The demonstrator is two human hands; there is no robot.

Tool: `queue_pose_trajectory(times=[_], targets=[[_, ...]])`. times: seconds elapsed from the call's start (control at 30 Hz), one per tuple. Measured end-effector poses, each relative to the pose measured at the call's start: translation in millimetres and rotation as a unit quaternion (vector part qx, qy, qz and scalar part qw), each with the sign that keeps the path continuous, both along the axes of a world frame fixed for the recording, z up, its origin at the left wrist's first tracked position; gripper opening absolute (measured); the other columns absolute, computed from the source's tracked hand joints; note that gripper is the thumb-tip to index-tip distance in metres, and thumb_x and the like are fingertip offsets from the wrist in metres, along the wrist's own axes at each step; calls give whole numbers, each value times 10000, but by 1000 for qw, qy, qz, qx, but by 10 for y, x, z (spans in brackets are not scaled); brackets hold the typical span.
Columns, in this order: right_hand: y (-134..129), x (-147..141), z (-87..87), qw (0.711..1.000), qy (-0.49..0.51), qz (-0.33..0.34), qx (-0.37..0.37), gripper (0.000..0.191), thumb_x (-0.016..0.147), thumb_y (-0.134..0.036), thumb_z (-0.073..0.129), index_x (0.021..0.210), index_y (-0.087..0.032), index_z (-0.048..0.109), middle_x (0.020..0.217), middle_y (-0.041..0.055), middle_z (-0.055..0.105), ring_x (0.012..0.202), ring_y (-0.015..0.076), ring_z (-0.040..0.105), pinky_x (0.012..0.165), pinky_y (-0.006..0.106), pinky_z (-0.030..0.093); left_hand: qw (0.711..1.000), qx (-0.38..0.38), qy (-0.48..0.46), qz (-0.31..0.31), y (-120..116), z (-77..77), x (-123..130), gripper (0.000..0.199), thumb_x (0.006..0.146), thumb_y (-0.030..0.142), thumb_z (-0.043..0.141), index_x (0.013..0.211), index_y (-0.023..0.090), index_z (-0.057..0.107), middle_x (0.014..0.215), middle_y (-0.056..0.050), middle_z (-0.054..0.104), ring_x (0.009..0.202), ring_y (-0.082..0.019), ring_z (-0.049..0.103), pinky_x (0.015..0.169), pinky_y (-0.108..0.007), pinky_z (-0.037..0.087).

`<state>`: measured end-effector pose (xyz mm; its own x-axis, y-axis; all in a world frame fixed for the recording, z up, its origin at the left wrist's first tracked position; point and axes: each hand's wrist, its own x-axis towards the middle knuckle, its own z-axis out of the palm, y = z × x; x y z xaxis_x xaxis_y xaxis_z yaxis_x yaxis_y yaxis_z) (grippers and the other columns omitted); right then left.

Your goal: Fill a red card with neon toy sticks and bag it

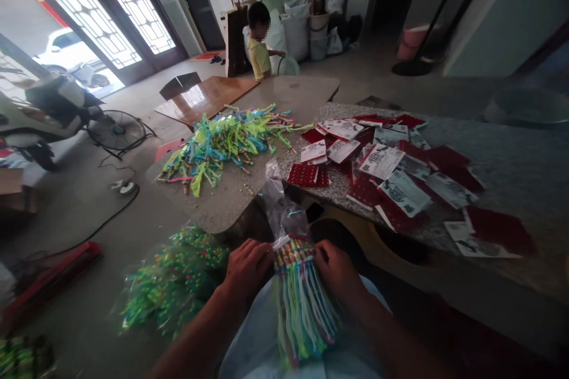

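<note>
A flat row of patterned sticks with long pastel tassels (pixel 304 302) lies over my lap, its tassels hanging toward me. A clear plastic bag (pixel 287 213) extends from the top of the row up to the table edge. I cannot tell how far the sticks sit inside it. At the left edge of the row, my left hand (pixel 249 265) has its fingers curled on the bag. My right hand (pixel 336 266) is closed at the opposite edge, its fingertips partly hidden. Both hands are level with the stick tops.
A heap of similar tasseled sticks (pixel 235 139) covers the table's left part. Red and white printed cards (pixel 382 160) lie scattered at right. Bagged green pieces (pixel 178 278) are on the floor at left. A person in yellow (pixel 258 56) stands beyond the table; a fan (pixel 116 129) stands left.
</note>
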<state>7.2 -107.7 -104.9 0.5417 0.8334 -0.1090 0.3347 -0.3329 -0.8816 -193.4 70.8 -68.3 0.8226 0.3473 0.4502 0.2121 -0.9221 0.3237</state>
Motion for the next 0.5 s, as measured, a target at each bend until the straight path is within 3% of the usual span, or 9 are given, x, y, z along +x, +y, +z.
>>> queue_pose_trajectory(times=[0.1, 0.23, 0.37, 0.5], targets=[[-8, 59, -14, 1000, -15, 13, -2, 265, 962, -392, 435, 911, -217, 627, 881, 50, 712, 844, 210, 667, 779, 309, 454, 995, -67, 13, 68, -35, -179, -99, 118, 1022, 251, 571, 1039, 211, 680, 917, -55, 740, 828, -170, 686, 779, -293, 546], [-30, 120, -52, 999, -28, 17, -18, 255, 937, -404, 442, 883, -229, 619, 842, 46, 718, 809, 218, 678, 751, 315, 450, 983, -154, 35, 96, -77, -321, -86, 163, 1006, 238, 521, 1004, 227, 684, 974, -62, 750, 908, -202, 708, 846, -333, 563], [-70, 98, -81, 999, -11, -23, -28, 269, 917, -435, 444, 860, -235, 614, 809, 42, 710, 773, 226, 676, 743, 327, 448, 967, -226, 69, 93, -99, -322, -34, 160, 980, 247, 540, 1017, 231, 695, 1004, -66, 753, 939, -213, 706, 876, -352, 553], [-121, -9, -89, 994, 39, -103, -23, 327, 934, -499, 444, 884, -229, 622, 820, 52, 718, 784, 238, 676, 744, 332, 466, 960, -257, 89, 70, -198, -222, -1, 103, 932, 197, 568, 882, 215, 656, 940, -53, 713, 892, -197, 664, 836, -326, 521]])
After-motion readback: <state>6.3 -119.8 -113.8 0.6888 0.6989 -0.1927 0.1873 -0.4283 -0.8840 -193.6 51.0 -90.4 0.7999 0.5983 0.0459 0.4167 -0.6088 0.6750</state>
